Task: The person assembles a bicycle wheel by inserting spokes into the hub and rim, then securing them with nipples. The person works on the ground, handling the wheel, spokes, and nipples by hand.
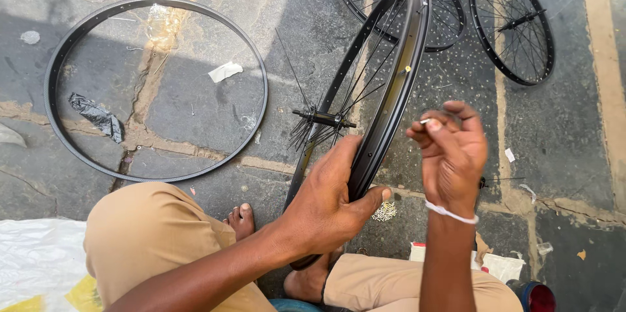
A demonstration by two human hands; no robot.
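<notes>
Right now your left hand (pixel 329 204) grips the upright black wheel rim (pixel 385 113) at its lower edge, while your right hand (pixel 450 152), just right of that rim, pinches a small silvery nipple (pixel 425 121). Judging by looks, the rim is light and stiff but its loose spokes (pixel 365 84) bend easily, so hold the rim. A white-and-red packet (pixel 499 263) lies below the rim, by your knee.
</notes>
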